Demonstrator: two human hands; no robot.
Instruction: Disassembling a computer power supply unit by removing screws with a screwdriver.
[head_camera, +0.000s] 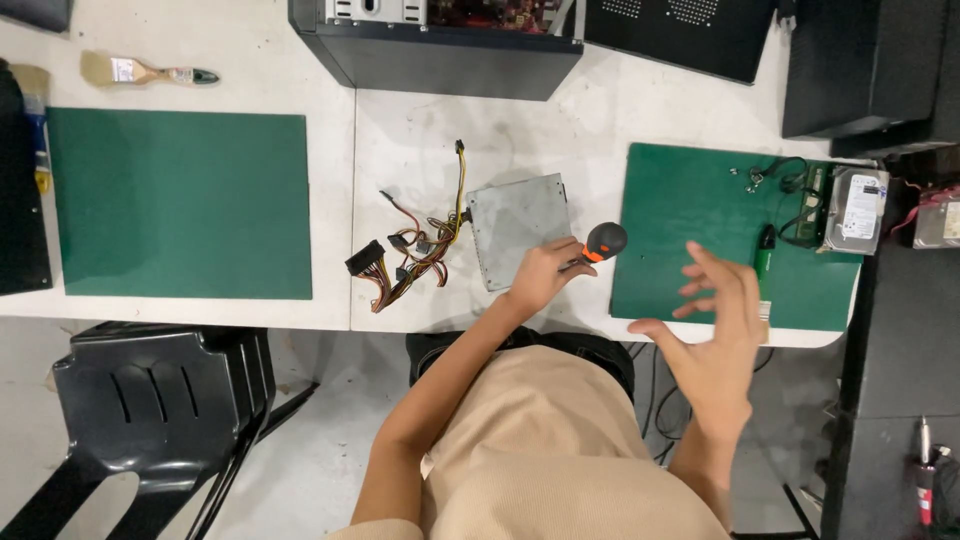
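- Screwdriver (598, 243) with black-and-orange handle sits gripped in your left hand (540, 275), at 3 o'clock of the grey power supply (518, 228).
- Your right hand (718, 330) hovers wide, fingers spread, over the green mat (690, 215).

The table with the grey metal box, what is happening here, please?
A person sits at a white table. The left hand holds a screwdriver with a black and orange handle beside a grey power supply, whose wires spread to one side. The right hand hovers open over a green mat, holding nothing. A hard drive lies at the mat's far edge.
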